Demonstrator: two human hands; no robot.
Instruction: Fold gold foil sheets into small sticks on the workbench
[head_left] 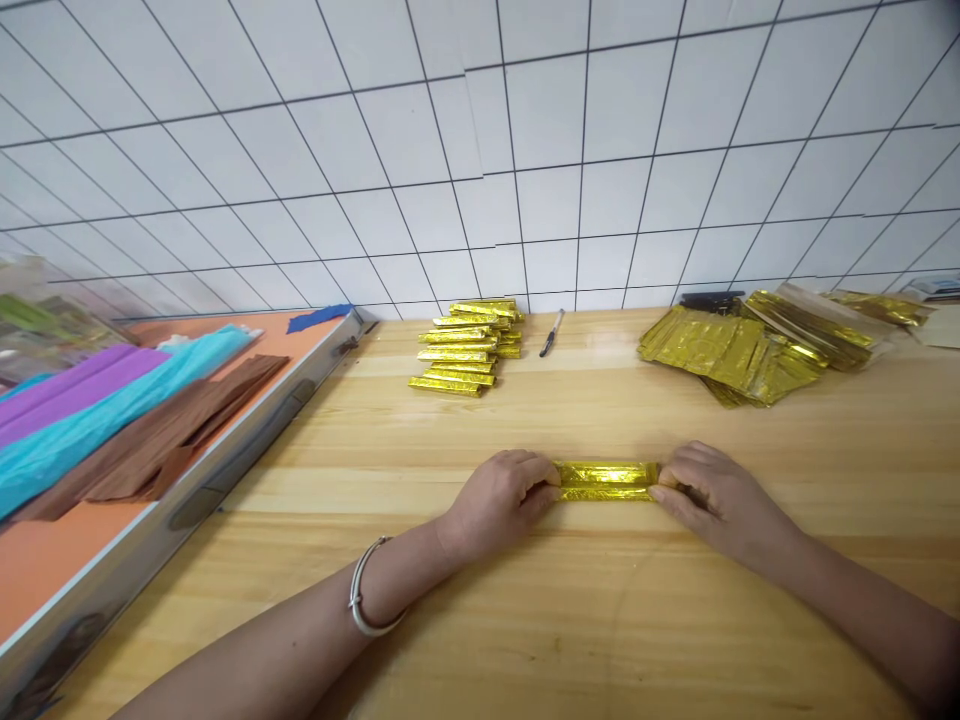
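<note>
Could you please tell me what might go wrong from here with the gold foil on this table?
The gold strip looks thin and is pinched at both ends by the left hand and right hand, so an uneven pull might crease or tear it. The folded strips overlap loosely and could slide apart if bumped. The pen lies beside them and might roll.

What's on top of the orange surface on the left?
A purple sheet, a turquoise sheet, brown sheets and a blue piece lie on the orange surface. Whatever is underneath them is covered, so I can't tell.
</note>
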